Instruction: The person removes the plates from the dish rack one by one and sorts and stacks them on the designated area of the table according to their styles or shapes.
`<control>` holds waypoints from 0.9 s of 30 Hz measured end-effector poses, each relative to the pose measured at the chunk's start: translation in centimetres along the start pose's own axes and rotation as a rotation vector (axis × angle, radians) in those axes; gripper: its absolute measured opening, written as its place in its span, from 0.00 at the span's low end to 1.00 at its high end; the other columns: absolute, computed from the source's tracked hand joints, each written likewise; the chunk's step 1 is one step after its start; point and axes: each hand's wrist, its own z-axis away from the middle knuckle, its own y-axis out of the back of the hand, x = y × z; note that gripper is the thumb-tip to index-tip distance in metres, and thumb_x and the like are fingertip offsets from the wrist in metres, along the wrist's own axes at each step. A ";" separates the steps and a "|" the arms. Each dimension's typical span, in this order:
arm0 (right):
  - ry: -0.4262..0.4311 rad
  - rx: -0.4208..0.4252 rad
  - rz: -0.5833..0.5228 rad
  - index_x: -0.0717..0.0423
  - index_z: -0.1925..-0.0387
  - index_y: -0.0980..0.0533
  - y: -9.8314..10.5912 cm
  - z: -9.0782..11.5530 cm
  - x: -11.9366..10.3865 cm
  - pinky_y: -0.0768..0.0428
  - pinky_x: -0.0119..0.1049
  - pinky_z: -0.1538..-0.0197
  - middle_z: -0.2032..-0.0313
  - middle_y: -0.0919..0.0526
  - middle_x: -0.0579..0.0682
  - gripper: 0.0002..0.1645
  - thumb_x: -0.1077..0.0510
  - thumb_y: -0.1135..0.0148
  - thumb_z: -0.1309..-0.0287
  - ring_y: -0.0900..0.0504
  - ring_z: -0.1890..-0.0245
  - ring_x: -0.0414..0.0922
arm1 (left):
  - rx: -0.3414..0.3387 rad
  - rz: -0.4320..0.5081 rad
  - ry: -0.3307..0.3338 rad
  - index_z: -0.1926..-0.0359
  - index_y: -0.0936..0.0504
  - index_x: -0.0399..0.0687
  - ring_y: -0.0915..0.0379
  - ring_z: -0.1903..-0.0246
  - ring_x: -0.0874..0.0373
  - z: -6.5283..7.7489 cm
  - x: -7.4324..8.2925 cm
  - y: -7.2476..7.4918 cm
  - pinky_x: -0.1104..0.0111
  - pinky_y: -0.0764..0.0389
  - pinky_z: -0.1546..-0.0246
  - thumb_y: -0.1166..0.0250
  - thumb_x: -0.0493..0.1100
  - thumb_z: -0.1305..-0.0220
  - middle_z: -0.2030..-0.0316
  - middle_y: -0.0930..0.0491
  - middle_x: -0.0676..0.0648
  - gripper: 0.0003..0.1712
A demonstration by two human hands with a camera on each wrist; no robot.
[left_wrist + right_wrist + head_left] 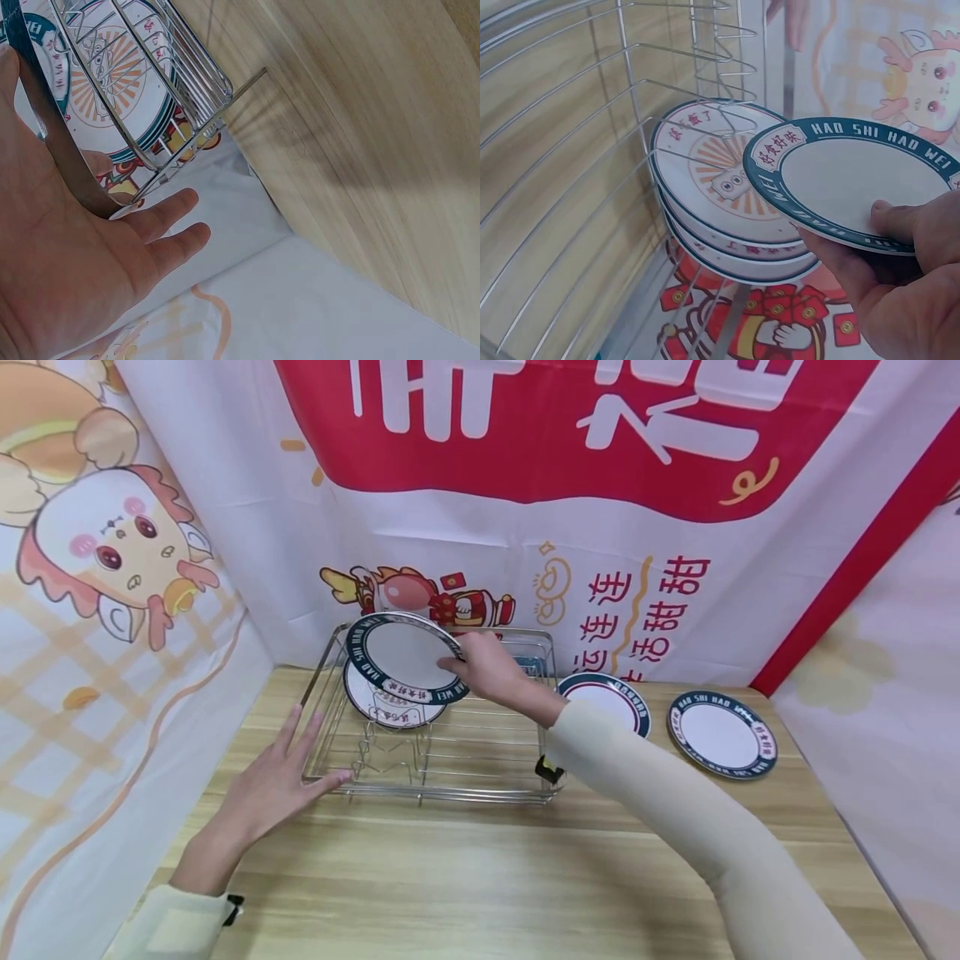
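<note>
My right hand [491, 668] pinches a white plate with a dark teal lettered rim [405, 652], thumb on its upper face and fingers beneath. It holds this plate tilted above the left part of a wire dish rack [480, 794]. Several plates with red lettering and an orange ray design [712, 180] lean close together in the rack, partly behind the held one in the head view. At the rack's left end, my left hand [273, 785] touches the metal frame with fingers spread and fairly straight. The frame bar [56, 142] crosses beside the palm in the left wrist view.
Right of the rack, a plate with a teal and red rim [607, 697] lies partly behind the right forearm. Farther right lies another teal-rimmed plate [722, 735]. Printed cloth [465, 552] hangs behind and beside the wooden table [450, 877].
</note>
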 end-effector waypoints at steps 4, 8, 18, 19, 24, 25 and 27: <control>0.004 0.030 -0.016 0.61 0.53 0.15 1.3 1.1 0.4 0.38 0.31 0.77 0.80 0.31 0.46 0.09 0.58 0.32 0.28 0.38 0.83 0.39 | 0.002 -0.003 0.000 0.14 0.68 0.55 0.42 0.33 0.12 -0.1 0.0 0.0 0.26 0.21 0.52 0.46 0.78 0.29 0.17 0.77 0.38 0.62; -0.018 0.047 -0.020 0.60 0.53 0.16 2.5 2.0 0.8 0.38 0.30 0.79 0.83 0.32 0.45 0.10 0.57 0.33 0.27 0.37 0.84 0.39 | 0.004 0.002 0.001 0.14 0.69 0.56 0.43 0.33 0.12 -0.1 0.1 0.0 0.24 0.23 0.51 0.46 0.78 0.29 0.17 0.78 0.39 0.62; -0.076 0.069 -0.043 0.61 0.35 0.20 5.4 4.8 2.1 0.24 0.34 0.76 0.54 0.09 0.60 0.22 0.59 0.34 0.27 0.16 0.75 0.44 | -0.002 0.011 0.000 0.14 0.68 0.54 0.43 0.33 0.12 0.0 0.4 -0.2 0.25 0.22 0.51 0.46 0.77 0.28 0.17 0.76 0.36 0.61; -0.072 0.073 -0.049 0.61 0.35 0.20 5.8 5.1 2.3 0.21 0.35 0.73 0.50 0.10 0.61 0.23 0.59 0.34 0.26 0.12 0.71 0.46 | -0.001 0.012 0.000 0.14 0.68 0.55 0.43 0.33 0.12 -0.1 0.4 -0.2 0.25 0.22 0.51 0.46 0.77 0.28 0.17 0.76 0.36 0.61; -0.095 0.112 -0.021 0.62 0.35 0.20 8.1 6.8 3.3 0.20 0.36 0.73 0.50 0.10 0.61 0.23 0.59 0.34 0.26 0.11 0.65 0.48 | -0.009 0.017 0.008 0.14 0.68 0.56 0.43 0.33 0.12 -0.2 0.3 -0.3 0.27 0.20 0.55 0.46 0.78 0.29 0.17 0.78 0.38 0.62; -0.108 0.123 -0.016 0.62 0.36 0.19 8.5 7.1 3.5 0.22 0.35 0.74 0.51 0.10 0.62 0.22 0.59 0.34 0.27 0.12 0.67 0.48 | -0.010 0.017 0.010 0.14 0.68 0.56 0.43 0.33 0.12 -0.2 0.2 -0.3 0.27 0.19 0.56 0.46 0.78 0.29 0.17 0.78 0.39 0.62; -0.140 0.143 -0.012 0.63 0.36 0.19 9.5 7.9 4.0 0.30 0.34 0.80 0.53 0.09 0.63 0.23 0.59 0.33 0.27 0.15 0.73 0.50 | -0.011 0.017 0.013 0.14 0.69 0.56 0.43 0.33 0.11 -0.2 0.2 -0.2 0.28 0.18 0.57 0.46 0.78 0.29 0.17 0.79 0.40 0.62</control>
